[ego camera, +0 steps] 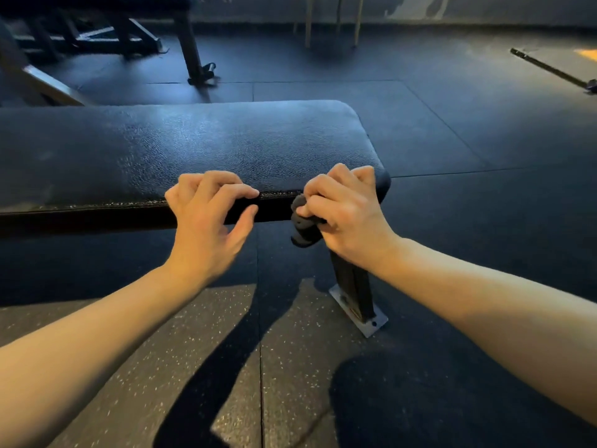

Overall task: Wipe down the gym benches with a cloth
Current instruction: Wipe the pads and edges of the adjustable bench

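Observation:
A flat gym bench point(181, 147) with black textured padding runs from the left edge to the middle of the view. Its right end is rounded, and a seam runs along its near edge. My right hand point(345, 211) grips a bunched dark grey cloth point(303, 223) against the near side of the bench, close to the right corner. My left hand point(206, 215) hovers at the near edge just left of the cloth, fingers curled and apart, holding nothing. Its fingertips lie over the seam.
The bench's black leg and bolted steel foot plate point(361, 312) stand on speckled rubber floor below my right hand. Another bench frame point(190, 50) stands at the back left. A barbell point(549, 69) lies on the floor at the far right. Wooden poles point(308, 21) lean at the back wall.

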Action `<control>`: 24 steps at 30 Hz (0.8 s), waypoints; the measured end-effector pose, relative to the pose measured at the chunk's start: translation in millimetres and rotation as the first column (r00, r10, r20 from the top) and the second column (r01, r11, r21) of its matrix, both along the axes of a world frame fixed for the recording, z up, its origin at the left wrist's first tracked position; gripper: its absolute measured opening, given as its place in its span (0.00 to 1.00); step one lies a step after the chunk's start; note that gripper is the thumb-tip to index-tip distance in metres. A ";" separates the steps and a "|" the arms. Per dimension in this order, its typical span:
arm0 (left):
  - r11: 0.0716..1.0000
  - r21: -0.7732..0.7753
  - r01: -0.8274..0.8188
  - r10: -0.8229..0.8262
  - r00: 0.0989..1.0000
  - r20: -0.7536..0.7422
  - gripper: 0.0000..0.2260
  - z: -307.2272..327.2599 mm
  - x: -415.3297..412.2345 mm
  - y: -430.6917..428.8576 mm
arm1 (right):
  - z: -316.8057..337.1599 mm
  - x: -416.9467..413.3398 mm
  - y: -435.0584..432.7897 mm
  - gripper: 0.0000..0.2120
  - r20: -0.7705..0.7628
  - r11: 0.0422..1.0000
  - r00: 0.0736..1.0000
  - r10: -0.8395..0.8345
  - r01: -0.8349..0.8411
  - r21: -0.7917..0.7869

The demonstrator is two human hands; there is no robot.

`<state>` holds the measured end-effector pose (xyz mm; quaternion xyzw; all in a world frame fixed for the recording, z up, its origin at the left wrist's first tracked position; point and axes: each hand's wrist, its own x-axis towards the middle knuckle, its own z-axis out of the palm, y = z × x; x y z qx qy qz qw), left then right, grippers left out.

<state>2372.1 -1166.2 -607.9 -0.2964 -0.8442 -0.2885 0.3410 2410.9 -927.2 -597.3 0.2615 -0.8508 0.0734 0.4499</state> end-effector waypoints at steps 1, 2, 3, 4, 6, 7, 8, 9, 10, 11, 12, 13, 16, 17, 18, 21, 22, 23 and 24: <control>1.000 -0.001 0.000 0.000 1.000 0.004 0.07 0.6 0.4 -0.3 | -0.5 4.2 11.5 0.15 0.006 1.000 1.000 -0.007 0.007 0.008; 1.000 -0.002 0.004 -0.003 1.000 0.009 0.07 1.1 0.9 -0.3 | -1.3 8.5 21.3 0.15 0.010 1.000 1.000 -0.011 0.011 0.017; 1.000 -0.001 0.006 -0.005 1.000 0.010 0.07 1.4 1.2 0.1 | -2.0 11.0 27.0 0.14 0.009 1.000 1.000 -0.008 0.008 0.022; 1.000 0.000 0.005 -0.005 1.000 0.011 0.07 1.7 1.3 0.5 | -2.2 10.7 27.1 0.13 0.010 1.000 1.000 -0.005 0.005 0.015; 1.000 -0.006 0.018 -0.018 1.000 0.015 0.07 2.3 2.2 -0.3 | -2.6 3.5 10.5 0.12 0.005 1.000 1.000 0.000 0.000 -0.020; 1.000 -0.011 0.025 -0.025 1.000 0.012 0.08 2.6 2.4 -1.7 | -3.6 -1.2 -3.4 0.12 -0.011 0.999 1.000 0.018 -0.018 -0.030; 0.999 -0.016 0.028 -0.028 1.000 0.008 0.09 3.4 2.7 -2.9 | -5.4 -6.6 -16.7 0.11 -0.028 0.999 0.999 0.042 -0.042 -0.024; 0.999 -0.022 0.029 -0.028 1.000 0.009 0.10 3.7 2.8 -4.0 | -7.5 -11.2 -27.7 0.10 -0.034 0.998 0.998 0.059 -0.059 -0.011; 0.999 -0.028 0.027 -0.027 1.000 0.012 0.11 3.9 3.2 -4.6 | -9.0 -13.9 -34.8 0.10 -0.034 0.998 0.997 0.067 -0.067 0.004; 0.999 -0.033 0.026 -0.026 1.000 0.014 0.11 4.0 3.0 -4.8 | -9.1 -15.4 -36.9 0.11 -0.033 0.997 0.997 0.070 -0.069 0.020; 0.999 -0.035 0.027 -0.026 1.000 0.016 0.12 4.0 2.9 -5.5 | -8.0 -15.2 -34.3 0.11 -0.031 0.997 0.997 0.067 -0.066 0.032; 0.999 -0.033 0.028 -0.028 0.999 0.017 0.12 3.4 3.1 -6.2 | -6.6 -13.9 -27.9 0.11 -0.034 0.997 0.997 0.063 -0.062 0.035; 0.999 -0.022 0.035 -0.035 0.999 0.013 0.12 2.8 3.9 -7.3 | -2.2 -2.9 0.4 0.15 -0.028 0.999 0.999 0.026 -0.025 0.023; 0.999 -0.015 0.038 -0.037 0.999 0.013 0.13 2.7 3.6 -6.9 | -2.4 1.8 11.6 0.15 -0.016 1.000 1.000 0.006 -0.005 0.022; 0.999 -0.006 0.037 -0.037 0.999 0.013 0.13 3.0 3.5 -6.4 | -2.4 6.1 21.7 0.16 -0.005 1.000 1.000 -0.012 0.012 0.018; 0.999 0.009 0.033 -0.033 0.999 0.017 0.14 3.5 3.3 -5.0 | -1.2 10.3 28.6 0.19 0.028 0.999 0.999 -0.035 0.036 -0.035; 0.999 0.009 0.035 -0.035 0.999 0.014 0.14 3.3 3.0 -5.0 | -1.1 7.9 22.3 0.20 0.029 0.998 0.999 -0.025 0.027 -0.057; 0.999 0.007 0.035 -0.035 0.999 0.010 0.14 3.4 2.8 -5.1 | -1.0 4.4 12.6 0.20 0.022 0.997 1.000 -0.010 0.011 -0.071; 0.999 0.003 0.034 -0.034 0.999 0.009 0.13 3.2 2.9 -5.3 | -1.3 0.6 1.0 0.19 0.011 0.997 1.000 0.005 -0.005 -0.078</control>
